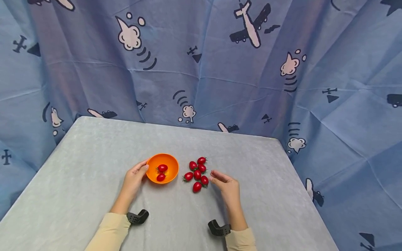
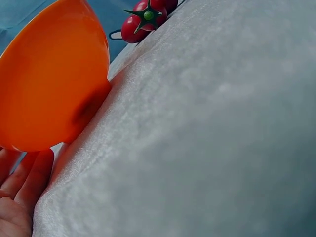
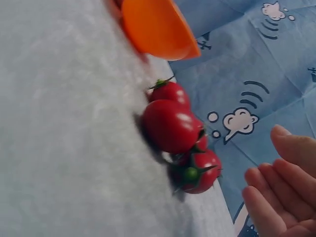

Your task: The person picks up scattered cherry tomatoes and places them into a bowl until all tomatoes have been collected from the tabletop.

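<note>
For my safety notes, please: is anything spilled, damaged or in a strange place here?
Nothing stands out. The bowl sits upright with two tomatoes inside; the other tomatoes lie together beside it on the table, with no visible damage.

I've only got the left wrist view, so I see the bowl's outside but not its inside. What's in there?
Observer: Two tomatoes lie in the bowl.
Operator: How many are outside it? I only catch part of a cluster.
Observer: Seven loose tomatoes show in the head view.
Operator: Anything next to them, on the side away from the bowl?
Observer: Yes, the right hand, holding nothing.
</note>
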Action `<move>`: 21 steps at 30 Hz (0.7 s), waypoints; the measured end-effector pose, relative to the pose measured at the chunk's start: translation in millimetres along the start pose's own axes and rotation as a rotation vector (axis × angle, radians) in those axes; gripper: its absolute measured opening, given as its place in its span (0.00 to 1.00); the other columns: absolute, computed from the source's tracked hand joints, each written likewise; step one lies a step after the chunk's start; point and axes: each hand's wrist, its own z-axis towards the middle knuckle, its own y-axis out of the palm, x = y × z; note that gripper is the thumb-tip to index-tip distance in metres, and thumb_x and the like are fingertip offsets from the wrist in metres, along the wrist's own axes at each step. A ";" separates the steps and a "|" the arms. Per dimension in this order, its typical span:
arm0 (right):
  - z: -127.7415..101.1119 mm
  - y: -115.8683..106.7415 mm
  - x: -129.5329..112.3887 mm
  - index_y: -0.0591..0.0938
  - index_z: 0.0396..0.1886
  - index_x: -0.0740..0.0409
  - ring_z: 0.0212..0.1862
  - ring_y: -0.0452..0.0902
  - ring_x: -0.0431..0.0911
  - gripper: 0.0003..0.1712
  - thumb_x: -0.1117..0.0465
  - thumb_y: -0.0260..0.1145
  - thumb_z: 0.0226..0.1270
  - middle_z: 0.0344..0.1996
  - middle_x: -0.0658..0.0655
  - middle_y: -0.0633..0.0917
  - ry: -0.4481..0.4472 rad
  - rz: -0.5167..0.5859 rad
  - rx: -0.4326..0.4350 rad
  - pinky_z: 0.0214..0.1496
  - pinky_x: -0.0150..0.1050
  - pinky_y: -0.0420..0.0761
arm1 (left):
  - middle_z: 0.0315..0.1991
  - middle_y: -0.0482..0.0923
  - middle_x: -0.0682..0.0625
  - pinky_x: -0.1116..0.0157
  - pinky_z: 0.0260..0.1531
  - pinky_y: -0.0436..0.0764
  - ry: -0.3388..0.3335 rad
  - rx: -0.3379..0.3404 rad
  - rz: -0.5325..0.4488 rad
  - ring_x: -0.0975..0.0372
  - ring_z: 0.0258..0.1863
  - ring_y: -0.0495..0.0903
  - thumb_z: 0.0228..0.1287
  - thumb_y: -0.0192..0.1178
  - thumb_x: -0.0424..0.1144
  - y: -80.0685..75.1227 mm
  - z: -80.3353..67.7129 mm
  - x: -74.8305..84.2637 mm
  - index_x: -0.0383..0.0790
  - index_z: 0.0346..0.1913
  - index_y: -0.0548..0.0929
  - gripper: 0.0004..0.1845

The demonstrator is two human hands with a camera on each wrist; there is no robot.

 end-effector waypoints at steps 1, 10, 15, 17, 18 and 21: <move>-0.3 0.5 1.2 0.88 0.50 0.60 0.51 0.86 0.43 0.18 0.63 0.75 0.58 0.48 0.58 0.89 0.000 -0.004 0.008 0.50 0.26 0.82 | 0.70 0.69 0.37 0.86 0.50 0.74 -0.003 0.000 -0.003 0.86 0.47 0.75 0.77 0.52 0.42 -0.2 0.0 -0.1 0.30 0.69 0.72 0.25; -0.6 5.1 6.7 0.89 0.47 0.61 0.51 0.85 0.44 0.17 0.62 0.76 0.56 0.45 0.57 0.90 -0.001 -0.047 0.063 0.47 0.26 0.82 | 0.70 0.71 0.42 0.86 0.50 0.74 -0.039 -0.004 0.006 0.86 0.49 0.74 0.76 0.53 0.43 -1.0 1.9 0.1 0.35 0.69 0.72 0.24; 2.4 7.6 9.5 0.89 0.47 0.61 0.52 0.84 0.46 0.19 0.60 0.76 0.56 0.46 0.58 0.90 0.008 -0.055 0.030 0.48 0.30 0.83 | 0.70 0.71 0.41 0.85 0.51 0.74 -0.026 0.001 -0.002 0.85 0.49 0.74 0.76 0.53 0.42 -1.3 3.2 0.0 0.34 0.69 0.72 0.24; 2.9 8.2 11.0 0.88 0.48 0.61 0.53 0.84 0.46 0.20 0.59 0.77 0.56 0.46 0.58 0.90 0.026 -0.048 0.015 0.50 0.31 0.83 | 0.70 0.71 0.40 0.85 0.51 0.74 -0.022 0.002 -0.005 0.85 0.49 0.75 0.76 0.53 0.42 -1.3 2.6 0.0 0.34 0.69 0.72 0.24; 2.9 8.4 11.8 0.88 0.49 0.62 0.53 0.84 0.47 0.20 0.59 0.77 0.56 0.47 0.58 0.90 0.037 -0.044 0.011 0.51 0.32 0.84 | 0.70 0.70 0.39 0.85 0.51 0.74 -0.019 0.000 -0.002 0.86 0.48 0.74 0.76 0.53 0.42 -1.3 2.0 0.0 0.33 0.69 0.72 0.24; 2.1 9.2 14.6 0.87 0.50 0.62 0.54 0.84 0.47 0.21 0.59 0.77 0.57 0.48 0.59 0.89 0.055 -0.047 -0.002 0.55 0.37 0.84 | 0.70 0.70 0.39 0.85 0.51 0.74 -0.023 0.000 -0.001 0.86 0.49 0.75 0.76 0.53 0.42 -1.1 1.3 -1.4 0.32 0.69 0.72 0.25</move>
